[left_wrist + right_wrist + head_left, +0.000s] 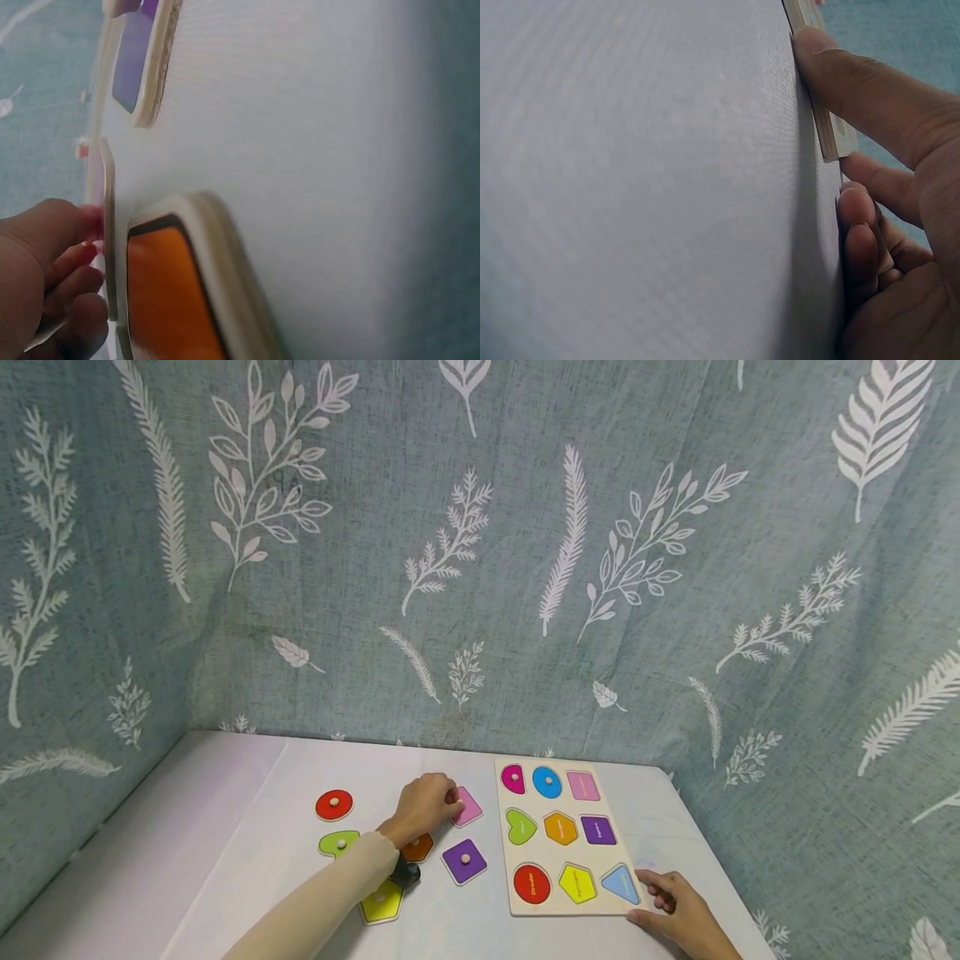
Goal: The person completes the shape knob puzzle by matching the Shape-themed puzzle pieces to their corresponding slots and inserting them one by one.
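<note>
My left hand [423,808] pinches the pink square puzzle piece [468,807] by its knob. In the left wrist view the fingers meet on the face of that piece, which stands edge-on to the camera. The wooden shape puzzle board [517,902] lies to the right, with a magenta semicircle [513,778] and a blue oval [547,782] seated in its top row. At the board's near right corner, my right hand [678,914] holds the edge between thumb and index finger; its other fingers curl beside the corner.
Loose knobbed pieces lie left of the board: a purple square [464,862], red circle [333,805], green heart [337,841], orange hexagon [417,848] and yellow pentagon [382,903]. My left forearm partly covers some. A leaf-patterned curtain [360,568] hangs behind the white table [247,827].
</note>
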`<state>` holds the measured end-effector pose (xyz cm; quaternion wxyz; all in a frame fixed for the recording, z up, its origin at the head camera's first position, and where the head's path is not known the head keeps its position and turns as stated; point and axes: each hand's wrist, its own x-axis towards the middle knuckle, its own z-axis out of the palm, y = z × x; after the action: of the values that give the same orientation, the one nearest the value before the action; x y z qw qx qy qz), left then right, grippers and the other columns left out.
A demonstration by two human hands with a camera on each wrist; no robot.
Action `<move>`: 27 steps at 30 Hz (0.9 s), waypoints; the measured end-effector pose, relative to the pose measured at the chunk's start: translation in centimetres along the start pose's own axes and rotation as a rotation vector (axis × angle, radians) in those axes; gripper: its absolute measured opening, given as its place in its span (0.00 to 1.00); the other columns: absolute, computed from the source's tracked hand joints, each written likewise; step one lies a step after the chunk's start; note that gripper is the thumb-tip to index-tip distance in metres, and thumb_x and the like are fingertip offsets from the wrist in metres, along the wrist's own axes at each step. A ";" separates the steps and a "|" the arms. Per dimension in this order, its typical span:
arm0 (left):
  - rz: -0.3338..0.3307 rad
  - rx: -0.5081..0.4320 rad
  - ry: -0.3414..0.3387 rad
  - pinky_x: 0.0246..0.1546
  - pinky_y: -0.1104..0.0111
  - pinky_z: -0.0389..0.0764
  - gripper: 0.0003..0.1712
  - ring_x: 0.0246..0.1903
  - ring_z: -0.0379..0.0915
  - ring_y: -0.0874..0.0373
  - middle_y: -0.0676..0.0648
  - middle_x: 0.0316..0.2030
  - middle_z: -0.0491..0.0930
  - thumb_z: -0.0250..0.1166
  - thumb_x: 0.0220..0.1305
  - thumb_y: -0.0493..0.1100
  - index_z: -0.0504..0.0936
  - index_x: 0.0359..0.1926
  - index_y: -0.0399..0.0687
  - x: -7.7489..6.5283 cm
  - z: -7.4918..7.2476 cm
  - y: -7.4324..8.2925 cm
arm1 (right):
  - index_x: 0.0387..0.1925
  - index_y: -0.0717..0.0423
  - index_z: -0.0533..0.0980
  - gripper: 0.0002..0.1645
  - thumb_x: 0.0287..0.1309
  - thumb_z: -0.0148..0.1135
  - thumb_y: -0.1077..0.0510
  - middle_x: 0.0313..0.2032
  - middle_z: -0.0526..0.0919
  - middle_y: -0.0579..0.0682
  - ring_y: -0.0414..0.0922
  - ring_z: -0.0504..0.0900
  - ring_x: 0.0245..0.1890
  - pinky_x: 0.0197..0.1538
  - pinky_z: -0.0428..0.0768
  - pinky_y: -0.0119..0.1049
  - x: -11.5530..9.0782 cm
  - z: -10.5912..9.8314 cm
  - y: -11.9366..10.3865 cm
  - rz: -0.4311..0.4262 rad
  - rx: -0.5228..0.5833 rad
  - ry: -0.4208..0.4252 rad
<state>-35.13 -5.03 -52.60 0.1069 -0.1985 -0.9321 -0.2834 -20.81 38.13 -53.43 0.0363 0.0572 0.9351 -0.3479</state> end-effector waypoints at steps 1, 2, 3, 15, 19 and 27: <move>0.004 0.006 -0.001 0.25 0.65 0.69 0.14 0.23 0.65 0.62 0.57 0.20 0.71 0.77 0.59 0.46 0.81 0.22 0.54 0.0 0.1 0.0 | 0.63 0.60 0.78 0.45 0.45 0.84 0.46 0.34 0.66 0.49 0.44 0.66 0.35 0.37 0.69 0.35 0.0 0.0 0.1 0.004 0.003 -0.001; 0.009 0.007 0.000 0.25 0.65 0.68 0.14 0.23 0.65 0.61 0.57 0.20 0.70 0.76 0.59 0.46 0.80 0.22 0.54 0.0 0.2 0.0 | 0.63 0.60 0.79 0.45 0.45 0.84 0.46 0.34 0.66 0.49 0.44 0.66 0.35 0.37 0.69 0.35 0.0 0.1 0.1 0.007 0.004 -0.002; 0.012 0.009 0.000 0.24 0.66 0.68 0.14 0.22 0.64 0.61 0.57 0.21 0.69 0.76 0.59 0.45 0.79 0.22 0.54 0.0 0.2 0.0 | 0.63 0.60 0.78 0.44 0.45 0.84 0.46 0.35 0.66 0.49 0.44 0.66 0.35 0.37 0.69 0.35 0.0 0.1 0.2 0.007 0.007 -0.004; 0.044 -0.029 0.054 0.25 0.67 0.67 0.09 0.24 0.64 0.62 0.56 0.22 0.68 0.72 0.60 0.42 0.82 0.25 0.52 1.5 -0.1 1.7 | 0.63 0.59 0.79 0.45 0.44 0.84 0.46 0.34 0.66 0.49 0.45 0.66 0.35 0.37 0.69 0.35 0.3 0.2 0.4 0.015 -0.010 0.014; 0.070 -0.051 0.054 0.25 0.68 0.68 0.07 0.24 0.64 0.63 0.56 0.23 0.70 0.73 0.60 0.42 0.83 0.27 0.52 2.0 -0.3 2.7 | 0.62 0.59 0.79 0.47 0.41 0.85 0.44 0.33 0.65 0.49 0.44 0.66 0.35 0.36 0.68 0.35 0.4 0.3 0.3 0.015 -0.032 0.028; 0.116 -0.103 0.028 0.25 0.69 0.69 0.08 0.24 0.65 0.64 0.55 0.24 0.72 0.72 0.62 0.42 0.82 0.27 0.51 3.0 0.0 4.4 | 0.63 0.61 0.78 0.47 0.42 0.85 0.46 0.33 0.65 0.49 0.45 0.66 0.35 0.36 0.68 0.35 0.2 0.3 0.2 0.015 -0.021 0.023</move>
<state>-35.91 -0.75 -49.57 0.1256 -0.2535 -0.9017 -0.3270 -20.95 38.04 -53.80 0.0288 0.0680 0.9386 -0.3371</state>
